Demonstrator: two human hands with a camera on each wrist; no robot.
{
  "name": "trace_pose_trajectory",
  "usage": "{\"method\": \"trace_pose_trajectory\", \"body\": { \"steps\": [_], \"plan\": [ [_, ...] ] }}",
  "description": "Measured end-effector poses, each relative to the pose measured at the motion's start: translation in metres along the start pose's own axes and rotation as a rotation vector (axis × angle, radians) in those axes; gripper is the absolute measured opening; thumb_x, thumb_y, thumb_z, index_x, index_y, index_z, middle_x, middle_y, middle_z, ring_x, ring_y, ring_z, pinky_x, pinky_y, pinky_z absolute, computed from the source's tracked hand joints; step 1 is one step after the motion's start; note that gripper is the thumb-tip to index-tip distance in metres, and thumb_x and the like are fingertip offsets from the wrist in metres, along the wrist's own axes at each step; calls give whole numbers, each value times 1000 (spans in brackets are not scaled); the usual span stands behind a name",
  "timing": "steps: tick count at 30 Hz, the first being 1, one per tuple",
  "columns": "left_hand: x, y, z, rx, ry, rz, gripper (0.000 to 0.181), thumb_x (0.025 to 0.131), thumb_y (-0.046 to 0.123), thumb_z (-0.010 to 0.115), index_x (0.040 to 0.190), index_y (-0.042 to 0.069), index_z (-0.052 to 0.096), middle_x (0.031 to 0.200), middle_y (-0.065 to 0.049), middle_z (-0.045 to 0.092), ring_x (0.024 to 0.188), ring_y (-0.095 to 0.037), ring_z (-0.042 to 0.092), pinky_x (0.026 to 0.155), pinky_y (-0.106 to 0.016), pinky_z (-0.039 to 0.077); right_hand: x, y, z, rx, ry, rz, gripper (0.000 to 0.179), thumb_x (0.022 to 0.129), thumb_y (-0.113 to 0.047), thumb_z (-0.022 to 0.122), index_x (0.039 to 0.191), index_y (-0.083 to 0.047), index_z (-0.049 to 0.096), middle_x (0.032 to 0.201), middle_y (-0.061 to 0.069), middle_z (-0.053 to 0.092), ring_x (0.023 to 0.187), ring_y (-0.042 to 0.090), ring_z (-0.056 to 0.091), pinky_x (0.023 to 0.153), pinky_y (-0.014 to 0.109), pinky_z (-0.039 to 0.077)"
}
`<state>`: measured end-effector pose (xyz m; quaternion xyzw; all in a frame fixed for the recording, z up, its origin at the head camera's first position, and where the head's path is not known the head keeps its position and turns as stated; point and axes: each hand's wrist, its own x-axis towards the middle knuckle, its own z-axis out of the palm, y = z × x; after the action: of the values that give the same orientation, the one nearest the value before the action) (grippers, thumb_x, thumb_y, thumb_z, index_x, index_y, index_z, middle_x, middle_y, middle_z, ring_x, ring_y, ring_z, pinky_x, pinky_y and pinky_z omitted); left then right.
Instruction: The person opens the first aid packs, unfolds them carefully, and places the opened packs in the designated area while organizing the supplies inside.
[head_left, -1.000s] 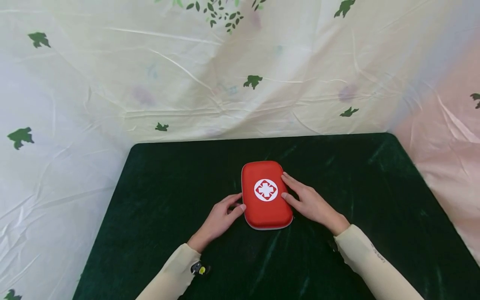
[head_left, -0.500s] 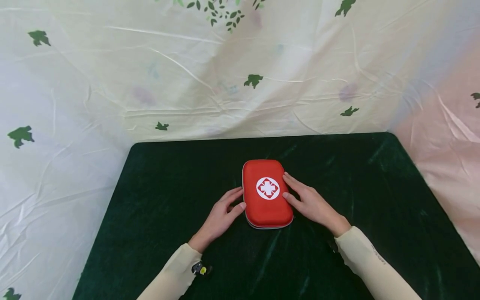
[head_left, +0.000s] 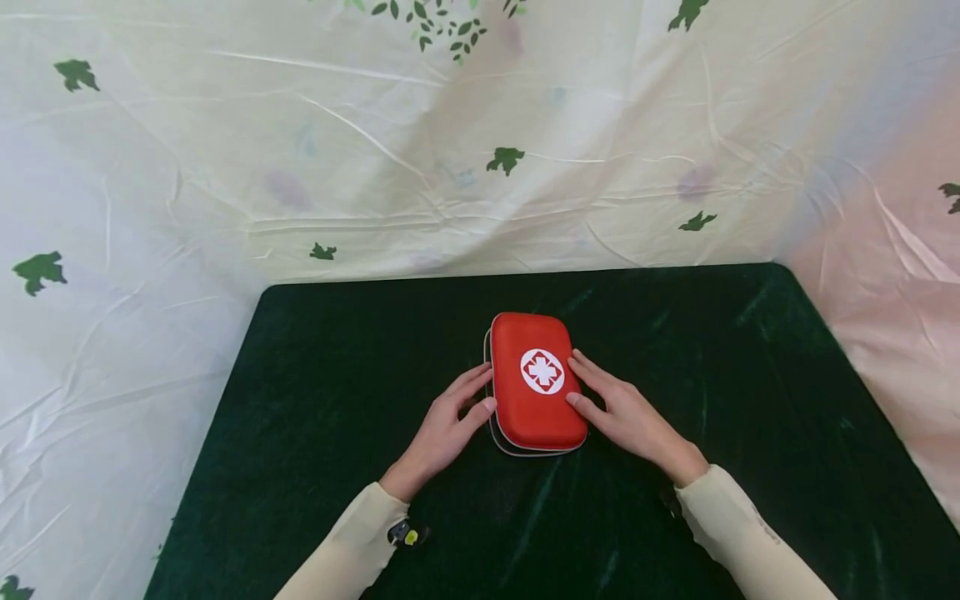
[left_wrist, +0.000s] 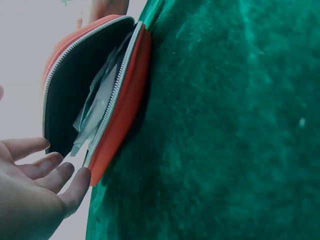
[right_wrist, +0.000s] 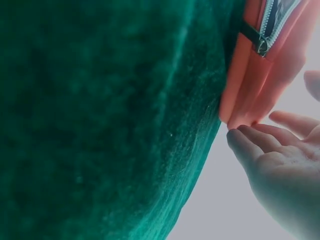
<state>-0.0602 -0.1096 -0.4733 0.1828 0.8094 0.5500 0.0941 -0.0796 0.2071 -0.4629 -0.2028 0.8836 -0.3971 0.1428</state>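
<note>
A red first aid case with a white cross emblem lies on the dark green cloth. Its lid is tilted up along the left side, and the unzipped gap shows a dark interior with clear plastic packets. My left hand has its fingers extended at this gap, fingertips touching the lid's edge and the lower rim. On the opposite, hinged side, my right hand rests straight fingertips against the case. A zipper pull hangs at the near end in the right wrist view.
Green velvety cloth covers the table. Pale fabric with green leaf and bird-like prints hangs behind and along both sides. A small dark device with a yellow spot is at the left wrist.
The case's lid has risen on the left and swung rightward, widening the gap. My left fingers have moved slightly up and right with it; the right hand has stayed nearly still.
</note>
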Motion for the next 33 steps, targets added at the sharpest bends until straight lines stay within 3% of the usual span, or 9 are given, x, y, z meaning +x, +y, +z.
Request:
{"method": "trace_pose_trajectory", "body": {
  "steps": [4, 8, 16, 24, 33],
  "plan": [
    [3, -4, 1, -17, 0, 55, 59, 107, 46, 48, 158, 16, 45, 164, -8, 39, 145, -32, 44, 107, -51, 49, -6, -2, 1, 8, 9, -7, 73, 105, -47, 58, 165, -18, 29, 172, 4, 21, 151, 34, 34, 113, 62, 39],
    [5, -7, 3, -33, 4, 62, 57, 107, 46, 50, 158, 21, 46, 165, -5, 38, 146, -30, 43, 108, -52, 48, -11, -5, 2, 5, 17, -14, 73, 104, -48, 59, 165, -21, 29, 172, 2, 21, 151, 33, 35, 112, 61, 41],
    [6, 26, 3, -71, -16, -4, 57, 107, 43, 50, 158, 18, 45, 166, 1, 35, 148, -23, 39, 115, -52, 40, -20, -14, 5, 11, 28, -20, 73, 102, -47, 62, 164, -23, 31, 171, 4, 23, 150, 35, 36, 112, 62, 40],
    [11, 35, 5, -107, -31, 77, 54, 108, 33, 46, 158, 13, 44, 167, -5, 35, 150, -28, 37, 117, -58, 35, -25, -28, 11, -10, 52, -44, 80, 99, -49, 67, 165, -27, 29, 170, 8, 26, 148, 37, 38, 110, 61, 43],
    [18, 44, 12, -111, -49, 107, 54, 110, 33, 41, 160, 14, 41, 167, -5, 34, 151, -26, 36, 118, -55, 35, -28, -35, 16, -51, 95, -92, 86, 96, -49, 71, 166, -28, 26, 171, 3, 24, 147, 35, 41, 110, 59, 44]
  ]
}}
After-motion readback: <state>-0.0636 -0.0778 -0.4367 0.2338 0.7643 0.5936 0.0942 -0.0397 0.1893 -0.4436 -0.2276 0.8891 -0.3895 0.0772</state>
